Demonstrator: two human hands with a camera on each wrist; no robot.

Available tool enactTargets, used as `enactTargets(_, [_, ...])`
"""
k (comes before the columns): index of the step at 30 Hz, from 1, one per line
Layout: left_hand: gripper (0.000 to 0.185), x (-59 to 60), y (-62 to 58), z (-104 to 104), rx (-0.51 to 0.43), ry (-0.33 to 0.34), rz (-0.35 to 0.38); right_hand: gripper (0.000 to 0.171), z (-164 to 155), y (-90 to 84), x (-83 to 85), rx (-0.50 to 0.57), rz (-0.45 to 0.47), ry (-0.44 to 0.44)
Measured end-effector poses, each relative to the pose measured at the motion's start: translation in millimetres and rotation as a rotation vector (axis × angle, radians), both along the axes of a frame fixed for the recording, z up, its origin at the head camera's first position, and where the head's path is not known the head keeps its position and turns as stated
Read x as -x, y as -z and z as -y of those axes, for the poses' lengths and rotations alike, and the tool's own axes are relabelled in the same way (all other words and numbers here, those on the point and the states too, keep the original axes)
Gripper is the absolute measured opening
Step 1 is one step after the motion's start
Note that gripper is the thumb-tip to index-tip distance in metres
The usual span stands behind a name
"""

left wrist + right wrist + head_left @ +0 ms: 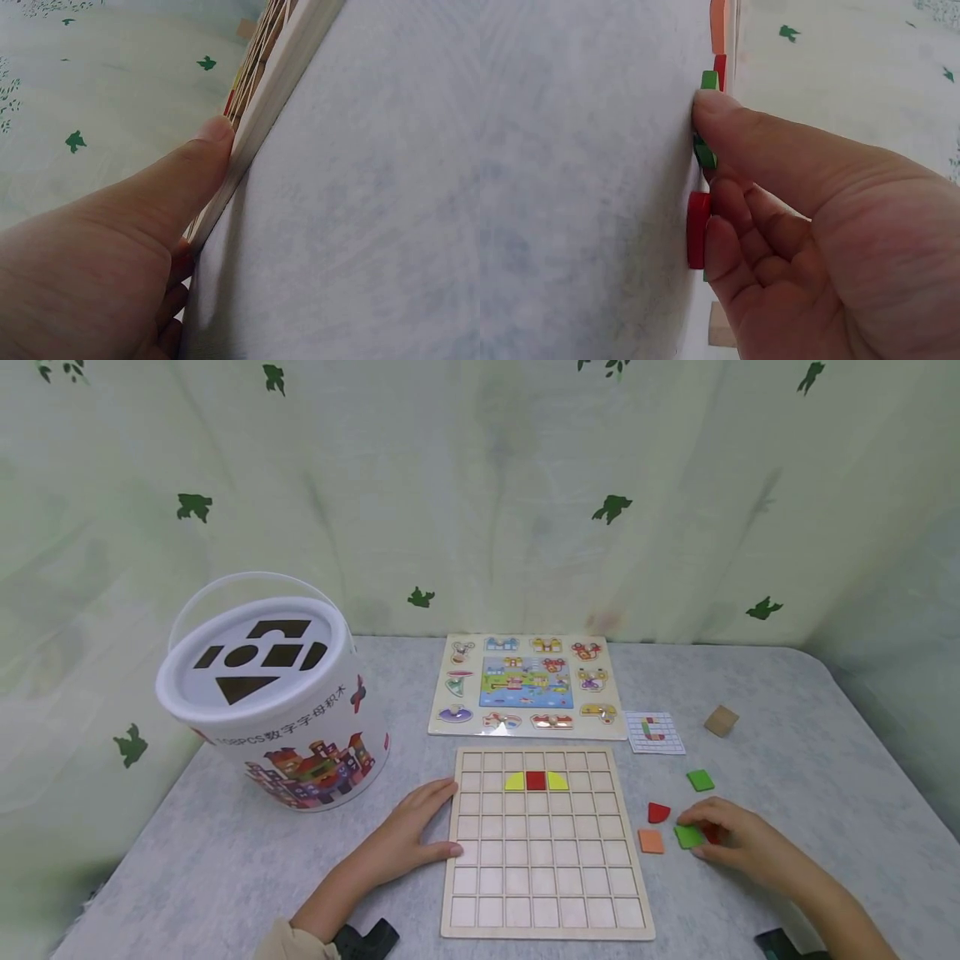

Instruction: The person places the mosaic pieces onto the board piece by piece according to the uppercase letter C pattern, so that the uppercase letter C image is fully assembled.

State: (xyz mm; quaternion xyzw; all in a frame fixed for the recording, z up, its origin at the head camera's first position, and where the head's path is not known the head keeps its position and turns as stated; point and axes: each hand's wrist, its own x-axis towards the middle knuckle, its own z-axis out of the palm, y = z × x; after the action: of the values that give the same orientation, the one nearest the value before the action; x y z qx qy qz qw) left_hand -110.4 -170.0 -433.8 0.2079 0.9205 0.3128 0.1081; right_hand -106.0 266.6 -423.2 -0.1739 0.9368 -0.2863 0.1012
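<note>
My left hand (408, 831) rests against the left edge of a wooden grid board (517, 850). In the left wrist view its thumb touches the board's rim (259, 112). Near the board's top sit a red square (536, 781) and two yellow rounded pieces (515, 782), one on either side of it. Right of the board, my right hand (738, 842) pinches a green square tile (688, 837) between thumb and forefinger, low over the table. A red piece (697, 230) lies by its other fingers, partly hidden in the head view.
An orange square (651, 841), a red rounded piece (658, 812), another green square (701, 780) and a brown block (722, 721) lie on the right. Behind the board are a pattern card (655, 732) and a picture puzzle (468, 722). A white bucket (277, 727) stands at left.
</note>
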Motion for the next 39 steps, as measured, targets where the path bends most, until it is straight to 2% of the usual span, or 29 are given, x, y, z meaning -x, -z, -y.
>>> enactTargets(5, [0.078, 0.1, -0.6, 0, -0.005, 0.001, 0.007, 0.032, 5, -1.8, 0.7, 0.006, 0.029, 0.056])
enactTargets(12, [0.079, 0.3, -0.3, -1, -0.010, -0.005, 0.015, 0.032, 13, -10.1, 0.6, 0.021, -0.033, 0.062])
enactTargets(17, [0.078, 0.1, 0.0, 0, -0.006, -0.003, 0.004, 0.029, 25, -22.1, 4.6, 0.082, -0.105, 0.009])
enactTargets(25, [0.079, 1.3, 2.3, 0, 0.003, -0.001, -0.003, 0.029, 64, -41.7, 20.5, 0.238, -0.311, -0.166])
enactTargets(29, [0.079, 1.6, 2.9, 0, 0.003, -0.002, -0.007, 0.029, 89, -49.4, 28.6, 0.325, -0.360, -0.230])
enactTargets(34, [0.079, 1.6, 2.8, 0, 0.009, 0.000, -0.006, 0.029, 125, -72.6, 23.2, 0.430, -0.334, -0.230])
enactTargets(36, [0.079, 1.5, 2.5, 0, 0.009, 0.001, -0.007, 0.029, 136, -72.3, 24.1, 0.443, -0.311, -0.221])
enactTargets(39, [0.079, 1.1, 2.3, 0, 0.007, -0.001, -0.006, 0.029, 147, -55.0, 32.4, 0.466, -0.287, -0.218])
